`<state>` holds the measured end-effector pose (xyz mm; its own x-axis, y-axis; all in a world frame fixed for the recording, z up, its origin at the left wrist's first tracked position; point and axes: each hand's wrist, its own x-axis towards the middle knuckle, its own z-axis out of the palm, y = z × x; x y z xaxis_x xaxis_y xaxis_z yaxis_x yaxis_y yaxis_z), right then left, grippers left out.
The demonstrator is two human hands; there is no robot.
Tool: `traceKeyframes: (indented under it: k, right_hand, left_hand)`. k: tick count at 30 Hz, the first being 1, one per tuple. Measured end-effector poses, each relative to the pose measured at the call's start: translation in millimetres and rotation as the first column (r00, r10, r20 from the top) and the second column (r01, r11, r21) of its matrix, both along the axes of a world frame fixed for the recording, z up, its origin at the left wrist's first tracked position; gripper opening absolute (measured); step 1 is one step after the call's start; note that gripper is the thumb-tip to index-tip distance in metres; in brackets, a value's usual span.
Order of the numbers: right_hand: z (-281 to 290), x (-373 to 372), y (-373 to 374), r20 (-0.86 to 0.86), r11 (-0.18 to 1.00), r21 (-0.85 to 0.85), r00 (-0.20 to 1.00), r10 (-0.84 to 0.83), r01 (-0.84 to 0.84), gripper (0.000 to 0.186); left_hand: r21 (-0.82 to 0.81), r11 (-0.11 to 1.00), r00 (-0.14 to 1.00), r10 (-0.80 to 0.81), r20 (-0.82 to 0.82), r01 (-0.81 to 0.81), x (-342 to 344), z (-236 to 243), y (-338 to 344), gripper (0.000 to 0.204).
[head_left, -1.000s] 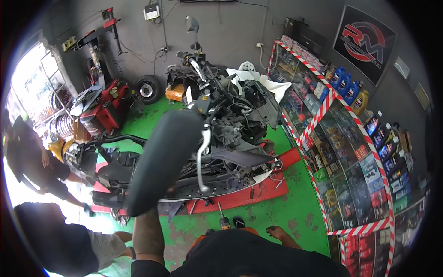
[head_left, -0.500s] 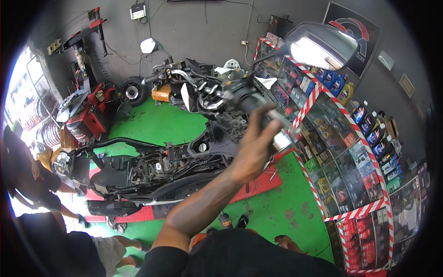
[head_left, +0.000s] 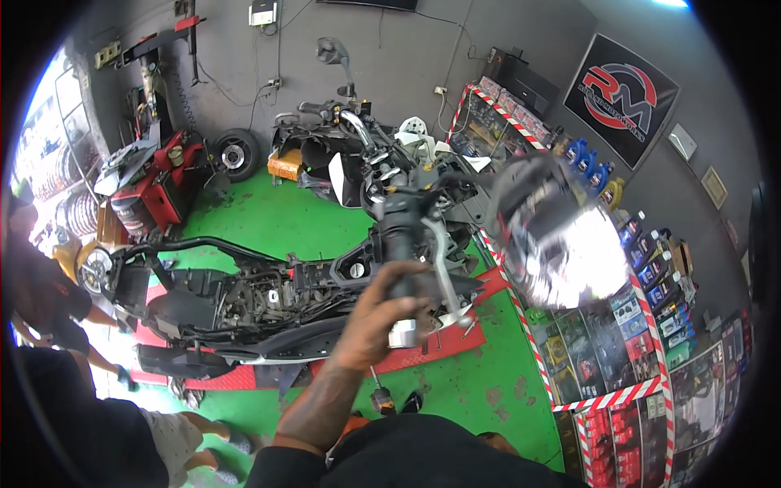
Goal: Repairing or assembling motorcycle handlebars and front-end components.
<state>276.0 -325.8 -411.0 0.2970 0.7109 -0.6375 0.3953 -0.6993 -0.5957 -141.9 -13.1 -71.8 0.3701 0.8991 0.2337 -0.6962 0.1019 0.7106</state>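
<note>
In the head view, the person's left hand (head_left: 378, 321) is wrapped around the near handlebar grip (head_left: 399, 244) of a motorcycle (head_left: 268, 297), with the silver bar end (head_left: 403, 333) showing just beside the fingers. The forearm comes in from the near edge. A silver lever (head_left: 444, 281) runs along the right side of the grip, and the fingers do not appear to wrap it. Only a small part of the right hand (head_left: 498, 443) shows at the near edge, beside the black shirt (head_left: 455, 455); I cannot tell whether it grasps anything.

The motorcycle stretches across the middle of the scene, its frame and inner parts exposed, above a red mat (head_left: 354, 376) on the green floor (head_left: 277, 213). Of its 2 mirrors, 1 stands at the far side (head_left: 329, 50) and the other looms large and blurred to the right of the grip (head_left: 561, 244). A power tool (head_left: 382, 398) sits near the person's body. To the right is a glass display case (head_left: 586, 350) edged with red-and-white stripes. At the far left, a wheel (head_left: 236, 154) stands near a red machine (head_left: 154, 199). At the near left are 2 other people.
</note>
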Motion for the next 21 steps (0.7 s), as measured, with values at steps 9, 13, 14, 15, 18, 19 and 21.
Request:
traceKeyframes:
  k: [9, 13, 14, 15, 18, 19, 21]
  right_hand:
    - [-58.3, 58.7, 11.6, 0.145, 0.988, -0.108, 0.982, 0.122, -0.107, 0.043]
    - [-29.4, 26.1, 48.6, 0.029, 0.994, 0.098, 0.998, 0.049, -0.052, 0.045]
    - [-29.5, 22.5, 51.1, 0.007, 0.989, 0.142, 0.999, 0.052, -0.052, 0.045]
    - [-28.4, 18.1, 48.1, -0.007, 0.989, 0.140, 0.999, 0.054, -0.052, 0.045]
    - [-44.1, 21.5, 22.7, 0.004, 0.979, 0.186, 0.996, 0.089, -0.088, 0.039]
    - [-56.6, 28.9, 13.7, 0.028, 0.982, 0.120, 0.990, 0.142, -0.144, 0.038]
    - [-88.5, 56.3, -1.9, 0.081, 0.908, -0.123, 0.908, 0.411, -0.400, 0.044]
  left_hand:
    - [-0.023, 0.997, 0.989, -0.068, 0.135, 0.071, -35.5, -25.3, -4.5, 0.056]
    - [-0.022, 1.000, 0.995, 0.025, 0.101, -0.023, 9.9, -2.0, -12.3, 0.058]
    - [-0.001, 0.999, 0.994, 0.051, 0.101, -0.051, 12.9, -2.2, -8.9, 0.060]
    - [0.001, 0.997, 0.996, 0.081, 0.039, -0.082, 11.3, 2.3, -9.0, 0.060]
    - [0.025, 0.962, 0.941, 0.272, -0.203, -0.273, -10.8, 23.2, -29.8, 0.058]
    - [0.055, 0.939, 0.878, 0.337, -0.340, -0.339, -32.7, 28.1, -39.1, 0.065]
    - [0.252, 0.814, 0.628, 0.568, -0.532, -0.524, -63.4, 34.9, -66.6, 0.069]
